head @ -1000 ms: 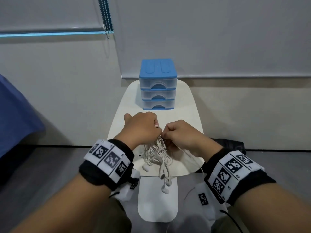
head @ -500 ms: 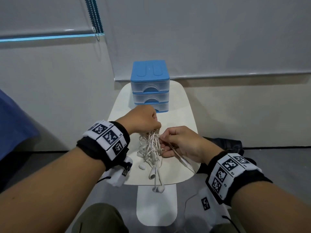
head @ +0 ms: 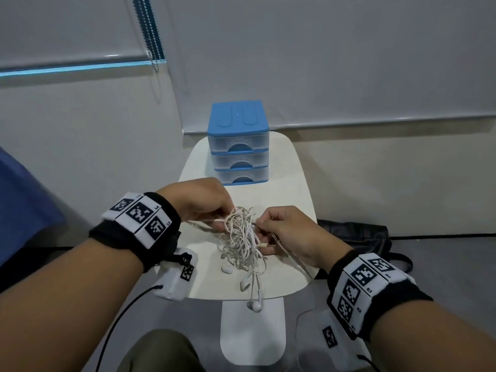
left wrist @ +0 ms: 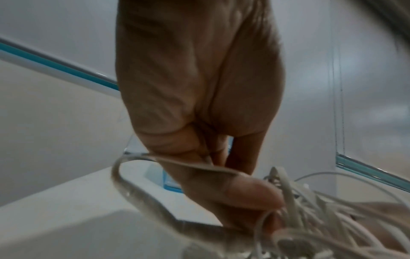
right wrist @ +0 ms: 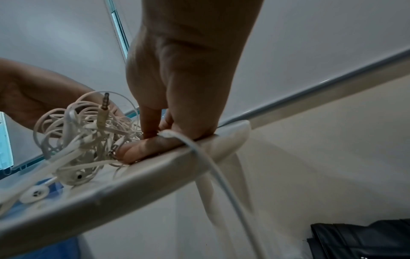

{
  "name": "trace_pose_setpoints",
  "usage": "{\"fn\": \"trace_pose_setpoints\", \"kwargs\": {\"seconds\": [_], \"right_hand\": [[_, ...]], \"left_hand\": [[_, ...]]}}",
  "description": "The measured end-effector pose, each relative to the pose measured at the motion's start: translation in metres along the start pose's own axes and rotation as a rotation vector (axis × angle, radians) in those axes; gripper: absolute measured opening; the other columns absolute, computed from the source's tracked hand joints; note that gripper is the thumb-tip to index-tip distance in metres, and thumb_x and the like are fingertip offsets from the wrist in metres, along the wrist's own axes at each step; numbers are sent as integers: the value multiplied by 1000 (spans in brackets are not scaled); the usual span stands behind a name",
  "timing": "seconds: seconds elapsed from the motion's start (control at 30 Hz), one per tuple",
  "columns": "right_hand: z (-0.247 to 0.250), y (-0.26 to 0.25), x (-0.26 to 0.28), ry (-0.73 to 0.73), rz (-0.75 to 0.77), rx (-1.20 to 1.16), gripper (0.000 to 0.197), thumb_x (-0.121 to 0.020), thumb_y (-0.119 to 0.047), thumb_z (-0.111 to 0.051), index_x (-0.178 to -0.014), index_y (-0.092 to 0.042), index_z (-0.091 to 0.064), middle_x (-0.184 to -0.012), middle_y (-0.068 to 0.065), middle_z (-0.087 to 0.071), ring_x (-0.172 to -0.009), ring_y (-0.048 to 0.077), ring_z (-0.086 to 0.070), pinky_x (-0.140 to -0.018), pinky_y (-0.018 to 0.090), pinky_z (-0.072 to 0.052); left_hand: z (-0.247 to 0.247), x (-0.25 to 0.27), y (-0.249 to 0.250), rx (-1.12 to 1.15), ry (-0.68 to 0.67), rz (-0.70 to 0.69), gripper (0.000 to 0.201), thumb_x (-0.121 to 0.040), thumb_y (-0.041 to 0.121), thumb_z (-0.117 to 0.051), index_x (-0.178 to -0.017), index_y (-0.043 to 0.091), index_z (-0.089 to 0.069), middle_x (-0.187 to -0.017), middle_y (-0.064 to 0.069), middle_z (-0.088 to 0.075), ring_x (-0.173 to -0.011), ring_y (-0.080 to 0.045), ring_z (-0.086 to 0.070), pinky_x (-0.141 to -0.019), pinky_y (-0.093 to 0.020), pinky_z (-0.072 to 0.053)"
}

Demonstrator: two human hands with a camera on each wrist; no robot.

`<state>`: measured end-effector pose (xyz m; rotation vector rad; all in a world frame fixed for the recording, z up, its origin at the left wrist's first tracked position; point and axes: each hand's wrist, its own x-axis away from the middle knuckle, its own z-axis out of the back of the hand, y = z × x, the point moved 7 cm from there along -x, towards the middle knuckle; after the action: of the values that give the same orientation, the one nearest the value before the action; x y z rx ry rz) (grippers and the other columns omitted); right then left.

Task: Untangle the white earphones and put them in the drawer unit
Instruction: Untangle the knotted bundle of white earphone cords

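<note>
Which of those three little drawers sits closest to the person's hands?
The bottom drawer of the drawer unit: it lies just beyond the left hand, with the middle drawer and top drawer stacked above it. All three are closed.

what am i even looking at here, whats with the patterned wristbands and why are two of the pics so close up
No machine here: a person works with bare hands. The black-and-white patterned wristbands carry small cameras. The wide picture comes from a camera on the person's head, looking down. The two close-ups come from the wrist cameras, each looking along one hand toward its fingers.

On the small cream-white table stands a blue-topped plastic drawer unit with three clear drawers, all closed. Nearer the person is a tangled bundle of white earphone cables; some earbuds dangle over the table's near edge.

The left hand pinches a cable loop on one side of the tangle, and the right hand pinches strands on the other. In the right wrist view a metal audio plug sticks up out of the knot.
</note>
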<state>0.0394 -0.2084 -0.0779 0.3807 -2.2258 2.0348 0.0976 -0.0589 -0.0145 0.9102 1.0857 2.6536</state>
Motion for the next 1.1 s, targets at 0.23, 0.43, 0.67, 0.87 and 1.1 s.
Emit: {"fn": "trace_pose_setpoints", "kwargs": {"seconds": [0.23,0.43,0.67,0.87,1.1], "right_hand": [[-1,3,0,19,17,55,26,-104,-4,-55,-78,-2,-57,-70,16,-60,-54,19,-56,-54,31,-55],[1,0,1,43,32,122,20,-101,0,-57,-89,16,-58,-71,17,-57,-46,12,-52,-44,20,-46],[0,-4,5,65,62,180,14,-98,-3,-58,-85,-1,-61,-58,9,-52,-39,11,-42,-36,19,-33],[2,0,-1,59,37,94,8,-94,-1,-60,-86,-2,-62,-66,13,-52,-48,17,-45,-42,21,-35],[2,2,-4,-2,-1,-54,13,-90,-2,-61,-100,4,-65,-76,16,-59,-62,21,-55,-59,31,-46]], "left_hand": [[-7,7,-4,-108,-100,-30,9,-80,7,-61,-72,10,-63,-63,-2,-54,-50,-12,-46,-44,-18,-34],[-14,5,3,-3,-8,-151,23,-91,-3,-57,-87,9,-76,-73,-3,-61,-57,-9,-47,-55,-19,-39],[-19,5,8,-11,8,-184,19,-93,4,-63,-80,7,-75,-67,-6,-61,-53,-12,-44,-49,-21,-35],[-18,6,6,-22,74,-222,25,-94,6,-63,-73,13,-75,-55,1,-52,-46,-11,-36,-42,-18,-31],[-11,8,3,-34,109,-204,26,-93,29,-73,-77,8,-73,-53,1,-50,-46,-11,-35,-46,-20,-31]]}}
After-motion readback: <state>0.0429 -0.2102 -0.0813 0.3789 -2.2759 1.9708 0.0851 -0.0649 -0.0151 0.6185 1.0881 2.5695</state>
